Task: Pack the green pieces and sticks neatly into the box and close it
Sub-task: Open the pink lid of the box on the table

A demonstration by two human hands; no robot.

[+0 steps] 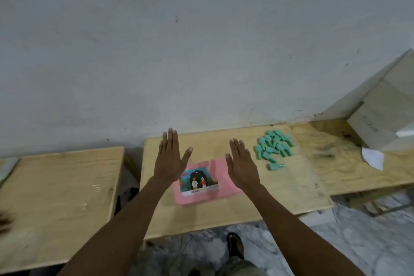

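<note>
Two bare forearms reach out from the bottom of the view over a pale wooden table (224,219), above a sandalled foot (235,245) on the marbled floor; the left hand (169,159) and right hand (243,163) are both held flat with fingers straight and spread, and neither has hold of anything; whether the palms touch what is under them cannot be told. Between and partly beneath them lies the pink box (195,199), flat on the table with a picture label facing up and, by the look of it, not yet opened. The green pieces (274,148) sit in a loose heap toward the far right corner of the same table, just beyond the right hand and apart from the box; no separate sticks can be made out in the pile. Packing appears not to have begun; the step in hand looks like taking hold of the box, and the next move likely calls for lifting its lid before anything goes in. Bare wood in front of the box gives room to set a lid down; the heap lies close to the seam with the neighbouring table (336,163), so pieces could roll across; a grey wall (201,51) closes the far edge, and a cardboard carton (376,114) stands well to the right.
</note>
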